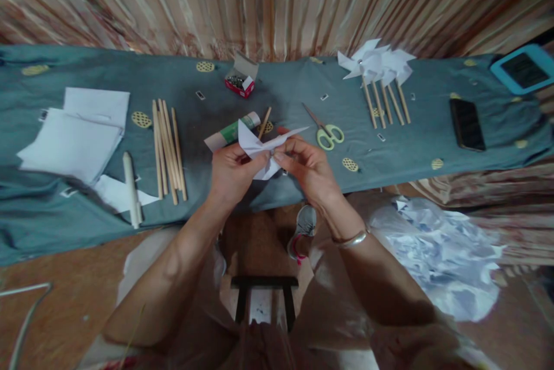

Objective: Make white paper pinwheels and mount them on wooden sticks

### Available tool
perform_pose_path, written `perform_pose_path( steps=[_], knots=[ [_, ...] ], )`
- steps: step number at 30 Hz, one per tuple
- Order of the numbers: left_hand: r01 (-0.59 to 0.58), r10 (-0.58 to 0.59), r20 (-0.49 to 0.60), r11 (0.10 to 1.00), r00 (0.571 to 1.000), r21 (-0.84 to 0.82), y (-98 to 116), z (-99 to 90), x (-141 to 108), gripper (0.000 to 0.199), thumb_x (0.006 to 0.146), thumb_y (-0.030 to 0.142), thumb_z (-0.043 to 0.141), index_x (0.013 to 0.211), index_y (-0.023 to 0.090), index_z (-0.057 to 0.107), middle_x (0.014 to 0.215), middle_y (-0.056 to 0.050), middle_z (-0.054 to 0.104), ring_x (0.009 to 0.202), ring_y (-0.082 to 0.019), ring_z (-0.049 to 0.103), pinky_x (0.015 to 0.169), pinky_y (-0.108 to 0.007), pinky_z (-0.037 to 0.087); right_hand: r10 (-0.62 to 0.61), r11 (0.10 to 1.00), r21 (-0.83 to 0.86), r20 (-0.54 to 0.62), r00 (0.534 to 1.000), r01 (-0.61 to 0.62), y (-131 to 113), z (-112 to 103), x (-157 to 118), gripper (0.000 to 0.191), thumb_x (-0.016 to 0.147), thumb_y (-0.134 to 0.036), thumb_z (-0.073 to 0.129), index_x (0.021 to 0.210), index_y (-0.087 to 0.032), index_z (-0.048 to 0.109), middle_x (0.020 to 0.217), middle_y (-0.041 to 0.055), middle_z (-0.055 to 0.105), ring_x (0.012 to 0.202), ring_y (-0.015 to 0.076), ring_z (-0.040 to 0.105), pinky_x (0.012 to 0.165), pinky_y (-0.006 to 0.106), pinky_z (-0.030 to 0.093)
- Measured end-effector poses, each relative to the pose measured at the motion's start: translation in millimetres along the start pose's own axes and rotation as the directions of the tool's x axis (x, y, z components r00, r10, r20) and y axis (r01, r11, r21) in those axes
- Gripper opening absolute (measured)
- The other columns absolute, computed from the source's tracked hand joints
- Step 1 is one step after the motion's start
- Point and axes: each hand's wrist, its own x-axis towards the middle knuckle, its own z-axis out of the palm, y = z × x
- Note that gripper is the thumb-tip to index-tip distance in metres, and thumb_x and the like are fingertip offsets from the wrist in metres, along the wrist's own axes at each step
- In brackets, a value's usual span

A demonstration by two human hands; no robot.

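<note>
A white paper pinwheel (250,138) is held over the front edge of the table, its blades partly folded in. My left hand (235,171) pinches it from the left, thumb near its centre. From the right, my right hand (306,165) presses thumb and fingers at the centre; whether a pin is there, I cannot make out. Behind the paper a wooden stick (265,122) sticks up, its lower end hidden. A green and white tube (232,131) lies just behind my left hand. Scissors with green handles (329,135) rest to the right.
Paper sheets (73,142), a white pen-like tool (131,188) and several wooden sticks (168,150) lie left. A red box of pins (240,82) stands at the back. Finished pinwheels (381,64), a phone (467,123) and a blue-framed device (524,70) are right. A bag of paper scraps (445,254) sits below.
</note>
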Motion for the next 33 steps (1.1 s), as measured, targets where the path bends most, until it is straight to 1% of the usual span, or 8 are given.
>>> perform_pose_path(
  steps=[8,11,14,17,21,27,30,33],
  knots=[
    [0.02,-0.02,0.015,1.0,1.0,-0.021,-3,-3.1,0,0.022,0.06,0.033,0.083,0.073,0.017,0.075,0.071,-0.001,0.074,0.064,-0.017,0.066,0.064,-0.029,0.055,0.058,0.996,0.063,-0.009,0.998,-0.057,3,2,2,0.023,0.07,-0.044,0.082,0.072,-0.025,0.07,0.096,0.0026,0.066,0.104,0.0205,0.061,0.1,0.037,0.046],
    [0.031,-0.03,0.028,0.999,0.999,-0.031,-2,-3.2,1,0.026,0.057,0.034,0.085,0.076,0.017,0.076,0.076,-0.002,0.076,0.07,-0.019,0.069,0.069,-0.031,0.057,0.086,0.992,0.095,-0.015,0.996,-0.084,3,4,3,0.025,0.068,-0.046,0.082,0.072,-0.025,0.07,0.1,0.0029,0.067,0.099,0.0199,0.062,0.096,0.036,0.048],
    [0.028,-0.027,0.029,0.999,0.999,-0.024,-2,-3.8,3,0.031,0.055,0.034,0.087,0.079,0.018,0.077,0.08,-0.003,0.077,0.074,-0.02,0.07,0.073,-0.033,0.058,0.101,0.989,0.114,-0.018,0.995,-0.098,4,5,3,0.023,0.066,-0.042,0.083,0.071,-0.024,0.07,0.097,0.003,0.068,0.102,0.0205,0.061,0.095,0.035,0.048],
    [0.026,-0.026,0.027,0.999,0.999,-0.019,-2,-4.7,4,0.032,0.055,0.034,0.088,0.079,0.017,0.078,0.08,-0.003,0.077,0.072,-0.02,0.07,0.072,-0.033,0.058,0.113,0.981,0.162,-0.026,0.993,-0.108,3,6,4,0.019,0.066,-0.038,0.082,0.071,-0.024,0.07,0.092,0.0028,0.069,0.104,0.0204,0.061,0.093,0.033,0.048],
    [0.023,-0.022,0.015,0.999,1.0,-0.025,-1,-5.3,3,0.029,0.055,0.033,0.087,0.078,0.017,0.078,0.076,-0.003,0.077,0.069,-0.018,0.069,0.072,-0.031,0.057,0.132,0.974,0.189,-0.036,0.991,-0.123,2,7,3,0.018,0.065,-0.036,0.082,0.071,-0.024,0.07,0.097,0.0029,0.07,0.101,0.0191,0.062,0.091,0.033,0.048],
    [0.08,-0.08,0.019,0.997,0.997,-0.018,2,-6.7,3,0.035,0.051,0.039,0.09,0.075,0.017,0.078,0.074,-0.003,0.076,0.063,-0.017,0.066,0.065,-0.03,0.056,0.181,0.965,0.213,-0.128,0.975,-0.151,-2,8,5,0.031,0.056,-0.03,0.088,0.078,-0.023,0.067,0.095,0.0002,0.072,0.091,0.017,0.064,0.092,0.034,0.051],
    [0.126,-0.125,0.038,0.992,0.991,-0.029,3,-7.5,4,0.037,0.048,0.041,0.091,0.072,0.016,0.077,0.07,-0.003,0.075,0.06,-0.017,0.065,0.061,-0.03,0.055,0.217,0.94,0.286,-0.076,0.973,-0.187,-6,7,6,0.041,0.052,-0.033,0.09,0.087,-0.024,0.07,0.089,-0.0008,0.074,0.085,0.0178,0.067,0.084,0.033,0.055],
    [0.159,-0.156,0.052,0.987,0.986,-0.04,3,-8.0,5,0.037,0.047,0.041,0.091,0.07,0.016,0.076,0.067,-0.003,0.074,0.057,-0.017,0.064,0.058,-0.029,0.052,0.242,0.932,0.27,0.039,0.97,-0.243,-11,5,5,0.031,0.057,-0.038,0.088,0.081,-0.023,0.074,0.081,-0.0012,0.074,0.074,0.0153,0.065,0.076,0.031,0.055]
  ],
)
